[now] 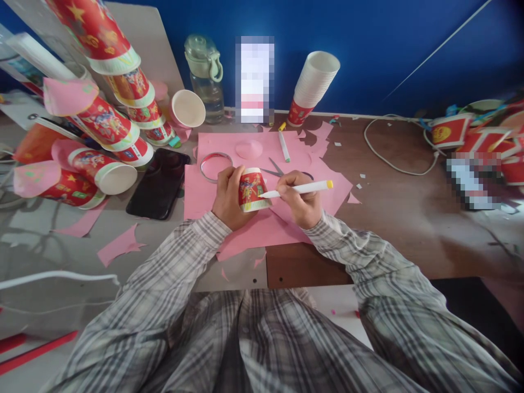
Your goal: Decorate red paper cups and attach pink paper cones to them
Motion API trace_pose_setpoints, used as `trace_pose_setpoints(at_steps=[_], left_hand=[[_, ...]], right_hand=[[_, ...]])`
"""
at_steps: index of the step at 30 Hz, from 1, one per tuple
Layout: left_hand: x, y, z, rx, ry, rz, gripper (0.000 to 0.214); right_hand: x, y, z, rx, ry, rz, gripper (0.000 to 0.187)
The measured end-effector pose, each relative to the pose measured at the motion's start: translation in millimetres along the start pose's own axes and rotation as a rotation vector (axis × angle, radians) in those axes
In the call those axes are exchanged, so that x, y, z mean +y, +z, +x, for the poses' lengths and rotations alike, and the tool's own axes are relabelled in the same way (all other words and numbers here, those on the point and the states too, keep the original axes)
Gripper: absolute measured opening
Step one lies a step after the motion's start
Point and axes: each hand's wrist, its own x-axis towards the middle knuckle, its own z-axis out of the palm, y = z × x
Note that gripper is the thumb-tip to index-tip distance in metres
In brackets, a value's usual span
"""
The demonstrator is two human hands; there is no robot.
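Observation:
My left hand is wrapped round a red printed paper cup, held on its side over pink paper sheets. My right hand pinches a white marker with a yellow end; its tip touches the cup's side. Behind my hands on the pink paper lie scissors, a pink paper cone, a metal ring and a second marker.
A black phone lies to the left. Piled decorated cups fill the far left. A water bottle and a stack of white cups stand by the blue wall. More red cups and a white cable are at right.

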Motion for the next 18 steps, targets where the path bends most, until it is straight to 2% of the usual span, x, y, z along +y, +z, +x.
trace_pose_setpoints(at_steps=[6, 13, 18], left_hand=[[1.0, -0.9, 0.7, -0.003, -0.003, 0.0, 0.081], [-0.2, 0.3, 0.1, 0.006, 0.0, 0.002, 0.077], [0.2, -0.3, 0.5, 0.001, 0.007, 0.005, 0.079]], right_hand=[[4.3, -1.9, 0.2, 0.019, -0.024, -0.007, 0.025], [6.7, -1.3, -0.6, 0.026, 0.008, 0.003, 0.03], [7.2, -1.4, -1.8, 0.004, -0.047, 0.018, 0.028]])
